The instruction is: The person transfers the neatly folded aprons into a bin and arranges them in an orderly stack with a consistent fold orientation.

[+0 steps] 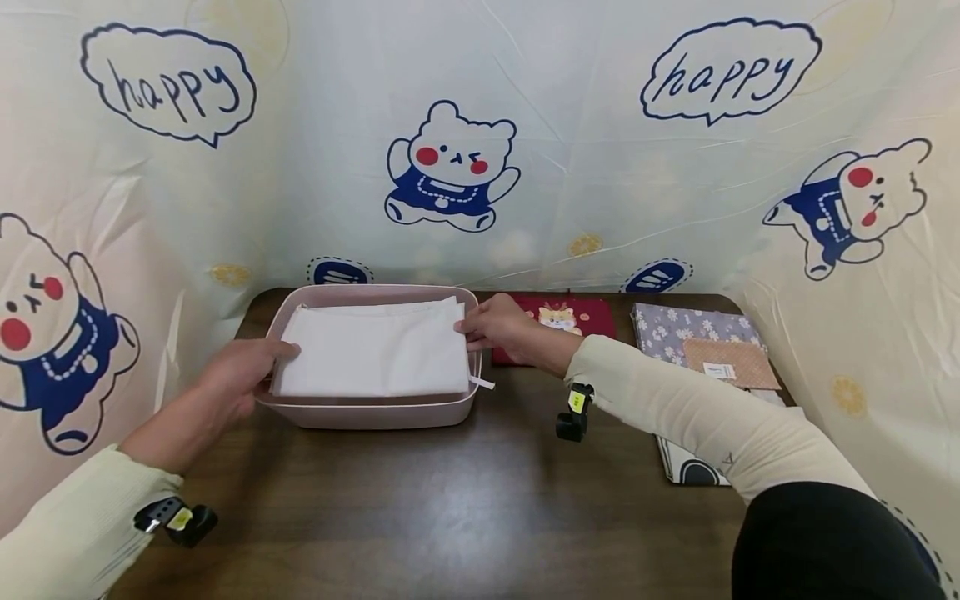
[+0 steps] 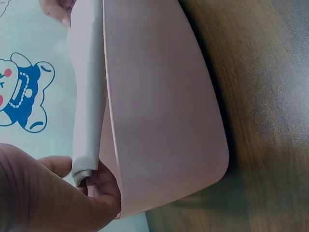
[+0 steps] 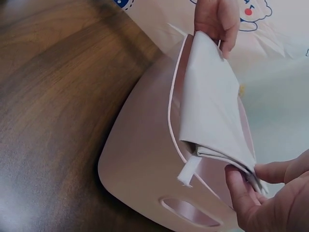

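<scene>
A folded white cloth (image 1: 378, 350) with a small fabric tab lies level at the mouth of a pale pink plastic bin (image 1: 375, 417). My left hand (image 1: 243, 367) grips the cloth's left end between thumb and fingers, just at the bin's rim. At the other end my right hand (image 1: 501, 323) pinches the cloth's edge. In the right wrist view the folded layers of the cloth (image 3: 212, 96) show between thumb and fingertips, and the white tab (image 3: 188, 170) hangs over the rim. The bin's inside is mostly hidden beneath the cloth.
Behind my right hand lies a dark red flat item (image 1: 600, 317) with a cartoon animal. To the right sits a folded purple floral fabric (image 1: 660, 329) with a tan labelled piece (image 1: 738, 362), and a white item with black print (image 1: 686, 462). Printed curtains surround the brown table (image 1: 450, 500).
</scene>
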### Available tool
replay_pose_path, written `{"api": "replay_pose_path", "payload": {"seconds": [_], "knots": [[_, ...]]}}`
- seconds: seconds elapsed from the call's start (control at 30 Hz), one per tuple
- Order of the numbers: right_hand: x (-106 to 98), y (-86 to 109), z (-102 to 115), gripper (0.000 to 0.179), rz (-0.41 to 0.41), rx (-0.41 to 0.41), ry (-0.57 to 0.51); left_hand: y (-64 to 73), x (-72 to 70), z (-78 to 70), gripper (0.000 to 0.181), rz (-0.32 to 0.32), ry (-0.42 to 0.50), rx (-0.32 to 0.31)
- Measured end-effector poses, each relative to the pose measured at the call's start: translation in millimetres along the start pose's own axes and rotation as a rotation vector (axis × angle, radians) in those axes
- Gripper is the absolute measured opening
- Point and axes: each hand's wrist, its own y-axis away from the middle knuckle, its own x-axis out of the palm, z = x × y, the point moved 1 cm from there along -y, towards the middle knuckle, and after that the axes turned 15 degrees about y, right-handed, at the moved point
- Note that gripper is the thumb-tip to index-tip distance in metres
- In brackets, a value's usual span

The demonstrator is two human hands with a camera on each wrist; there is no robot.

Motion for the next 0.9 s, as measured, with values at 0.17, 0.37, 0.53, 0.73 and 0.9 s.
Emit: {"api": "replay_pose_path", "payload": {"seconds": [0.17, 0.37, 0.53, 0.73, 0.9], "knots": [[1.3, 0.9, 1.3, 0.028, -0.001, 0.004, 0.03, -0.8, 0.7, 1.1, 0.066, 0.021, 0.006, -0.009], [1.9, 5.6, 8.7, 0.032, 0.012, 0.026, 0.091, 1.5, 4.3, -0.2, 0.067, 0.106, -0.017, 0.0], [4.0, 10.4, 17.3, 0.046, 0.027, 0.022, 0.22, 7.4, 9.5, -3.5, 0.075, 0.264, -0.088, -0.002], [3.9, 13.2, 21.3, 0.044, 0.055, 0.026, 0.272, 10.8, 13.2, -11.9, 0.078, 0.28, -0.087, -0.032], [1.1, 12.9, 20.1, 0.042, 0.098, -0.01, 0.198, 13.6, 13.8, -13.3, 0.077, 0.295, -0.065, -0.043]]}}
